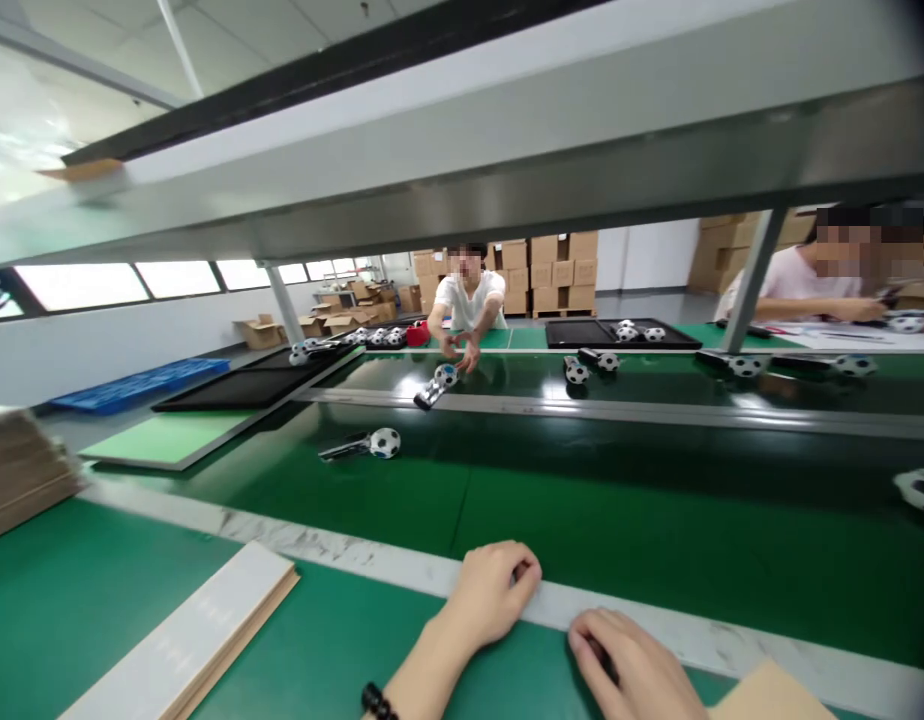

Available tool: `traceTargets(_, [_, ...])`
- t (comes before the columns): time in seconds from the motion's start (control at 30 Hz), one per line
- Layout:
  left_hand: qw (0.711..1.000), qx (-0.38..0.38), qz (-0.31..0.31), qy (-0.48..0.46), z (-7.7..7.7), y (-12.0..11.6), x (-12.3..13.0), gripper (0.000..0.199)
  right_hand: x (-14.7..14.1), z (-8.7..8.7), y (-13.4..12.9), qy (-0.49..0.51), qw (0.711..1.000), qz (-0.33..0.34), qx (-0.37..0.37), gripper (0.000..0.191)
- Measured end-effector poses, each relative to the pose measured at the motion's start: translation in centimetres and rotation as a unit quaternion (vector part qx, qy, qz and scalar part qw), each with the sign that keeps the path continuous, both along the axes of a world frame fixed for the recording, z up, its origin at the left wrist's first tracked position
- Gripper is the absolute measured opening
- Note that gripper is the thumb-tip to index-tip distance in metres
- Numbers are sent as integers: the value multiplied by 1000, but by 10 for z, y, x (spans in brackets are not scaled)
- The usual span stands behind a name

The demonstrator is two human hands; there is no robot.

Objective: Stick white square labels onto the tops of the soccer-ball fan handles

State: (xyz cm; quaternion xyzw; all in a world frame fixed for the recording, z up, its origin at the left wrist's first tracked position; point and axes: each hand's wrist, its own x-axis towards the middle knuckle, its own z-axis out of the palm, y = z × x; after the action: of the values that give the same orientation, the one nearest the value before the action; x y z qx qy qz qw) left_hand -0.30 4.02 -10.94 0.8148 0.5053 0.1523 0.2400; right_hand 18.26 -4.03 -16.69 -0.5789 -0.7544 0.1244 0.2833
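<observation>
Football-headed item (363, 443) on green belt (582, 530), ahead-left of both hands, left hand (499, 590) nearer; long axis crosswise, ball end rightward. Left hand and right hand (634, 662) curled, palms hidden; cannot tell if gripping; carton (562, 274) print unreadable.

The right edge is cutting through a black-and-white soccer-ball-shaped piece (921, 490); the bottom edge is cropping the bare right hand (633, 662) (curled fingers are hiding its palm) and a flat tan sheet (769, 696). Print on stacked brown cardboard cartons (563, 273) is appearing illegibly small.
</observation>
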Motion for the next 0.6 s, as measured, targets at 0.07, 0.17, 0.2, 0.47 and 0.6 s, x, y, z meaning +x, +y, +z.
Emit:
traceTargets(0.07, [1000,0,-1,-3,0,0,-1,25,1,2,-1,20,1000,7,-6,29])
traceTargets(0.17, [1000,9,-9,-8,-1,-1,-2,26,-1,5,-3,44,999,-8,-3,30])
traceTargets(0.2, [1000,15,-13,-10,-1,-1,-2,27,-3,6,-3,47,999,-14,-1,31])
traceTargets(0.47, [984,139,112,3,22,24,-44,33,-8,11,-9,43,998,-29,-18,31])
traceTargets(0.6, [953,175,240,60,45,52,-125,43,-9,8,-5,46,998,-25,-25,32])
